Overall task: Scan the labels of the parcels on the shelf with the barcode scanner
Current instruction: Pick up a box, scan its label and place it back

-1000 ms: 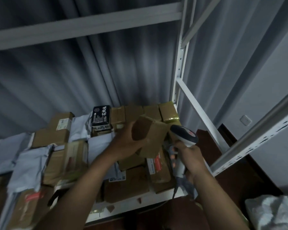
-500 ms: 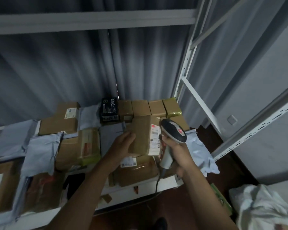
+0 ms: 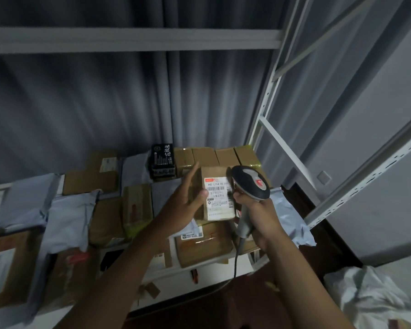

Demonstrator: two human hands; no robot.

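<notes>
**Box label up, scanner beside it**

The left hand (image 3: 185,205) holds a small brown box (image 3: 217,193) above the shelf (image 3: 199,269), thumb on the front face at the edge of the white label (image 3: 220,199), fingers stretched up along the box's left side. The label faces the camera, with printed digits and a barcode along its right edge.

The right hand (image 3: 259,214) grips the grey handle of the scanner (image 3: 250,182), fingers curled round it. The scanner's dark head, with a red mark on top, sits just right of the box, touching or nearly touching its right edge; I cannot tell which. A cable (image 3: 235,260) drops from the handle past the shelf's front edge.

Below the hands the shelf is packed with parcels: brown cartons (image 3: 90,174), grey mailers (image 3: 67,219) and a black box (image 3: 163,160) with white characters at the back. A row of small brown boxes (image 3: 217,156) stands behind the held box, against a grey curtain (image 3: 105,103). A larger carton (image 3: 204,248) with a small label lies directly under the held box. Another grey mailer (image 3: 290,219) hangs off the shelf's right end, by the white upright (image 3: 268,91). At the lower right lies a crumpled white bag (image 3: 375,300)
</notes>
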